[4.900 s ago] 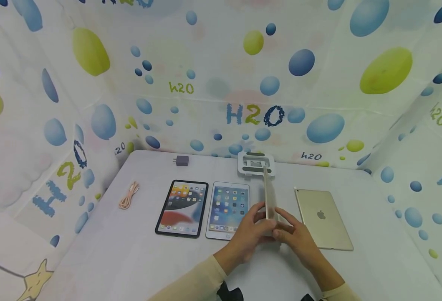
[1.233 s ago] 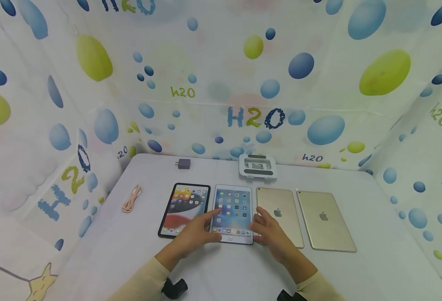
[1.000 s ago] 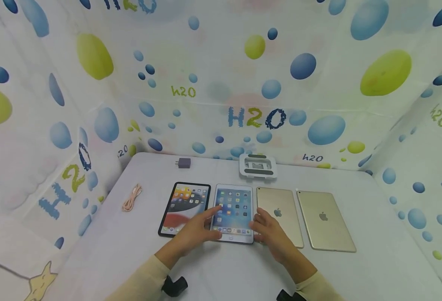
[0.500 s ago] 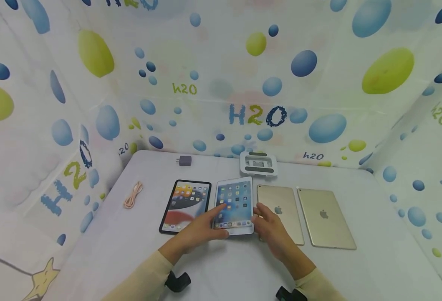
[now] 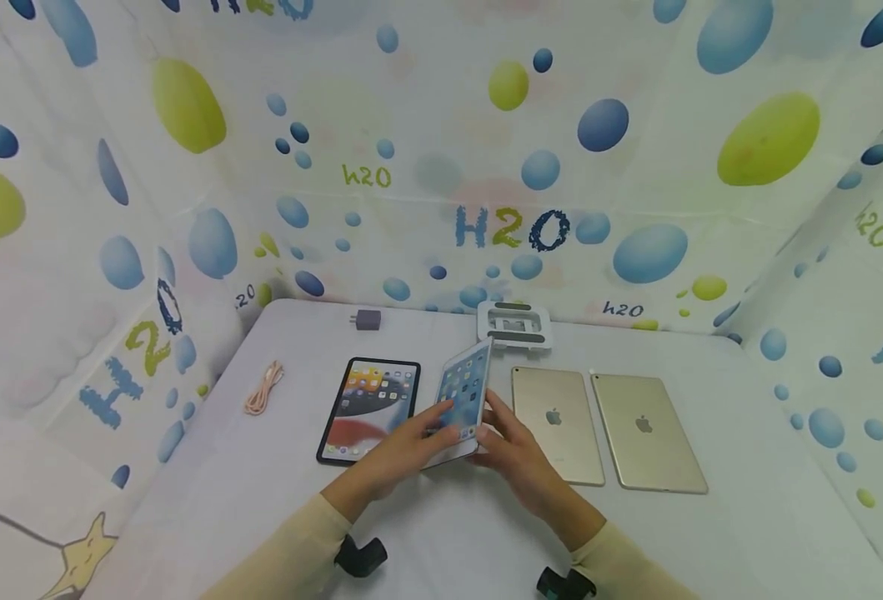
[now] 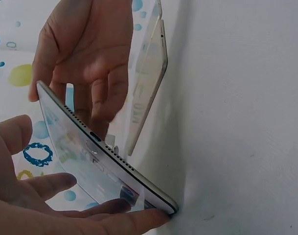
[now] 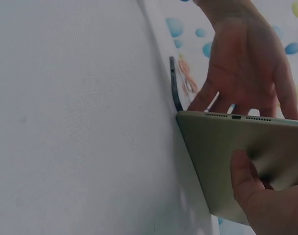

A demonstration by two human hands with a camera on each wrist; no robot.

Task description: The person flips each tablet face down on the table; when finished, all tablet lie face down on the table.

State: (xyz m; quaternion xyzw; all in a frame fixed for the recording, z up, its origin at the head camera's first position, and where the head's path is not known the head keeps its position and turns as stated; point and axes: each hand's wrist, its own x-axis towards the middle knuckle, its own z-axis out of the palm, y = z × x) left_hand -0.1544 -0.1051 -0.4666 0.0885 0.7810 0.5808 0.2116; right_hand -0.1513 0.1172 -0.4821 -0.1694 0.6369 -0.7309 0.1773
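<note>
A white-framed tablet (image 5: 465, 385), its screen lit with app icons, stands tilted with its right side raised. My right hand (image 5: 519, 458) pinches the raised side, thumb in front and fingers behind. In the right wrist view, a digit of the right hand (image 7: 261, 200) touches the tablet's plain gold back (image 7: 212, 152). My left hand (image 5: 392, 454) has its fingers extended along the screen side. In the left wrist view, the left hand (image 6: 56, 196) spreads under the tablet (image 6: 80, 152), a fingertip right at its lower corner.
A black-framed tablet (image 5: 369, 410) lies screen up on the left. Two gold tablets lie face down on the right, one nearer (image 5: 557, 425) and one farther (image 5: 647, 433). Behind stand a grey-white folding stand (image 5: 514, 325) and a dark charger plug (image 5: 368, 320); a coiled pinkish cable (image 5: 263, 389) lies far left.
Earlier both hands turned a tablet on edge, which now lies face down. Since then, they reached the white-framed tablet, lifted it from the table and tilted its right side upward.
</note>
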